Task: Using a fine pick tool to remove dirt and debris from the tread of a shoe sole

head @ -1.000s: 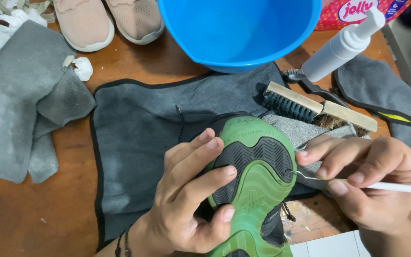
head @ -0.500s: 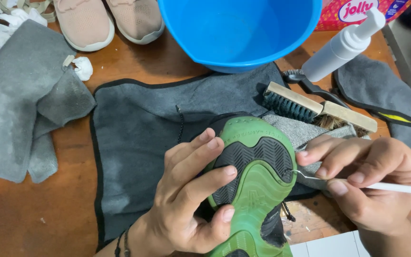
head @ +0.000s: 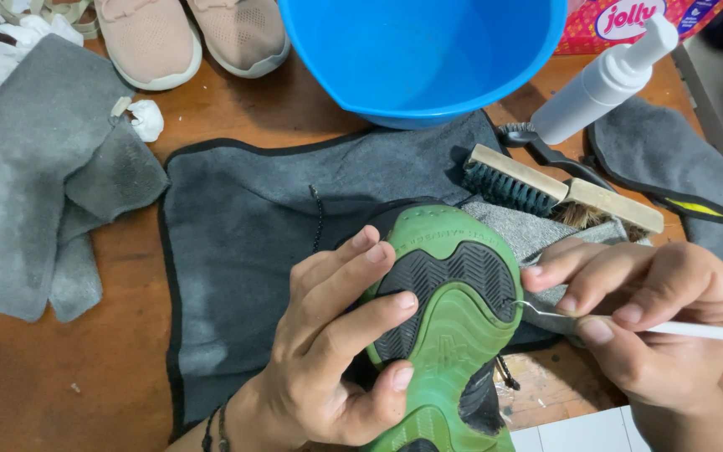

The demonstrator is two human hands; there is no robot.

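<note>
Shoe (head: 449, 326) lies sole-up over the dark mat (head: 253, 251), long axis running from the wrist toward the basin (head: 428, 59). Left hand (head: 336, 360) wraps its left edge, fingers spread across the sole. Right hand (head: 654, 326), just right of it, pinches a pick (head: 546, 311); the hooked tip touches the sole's right rim.
</note>
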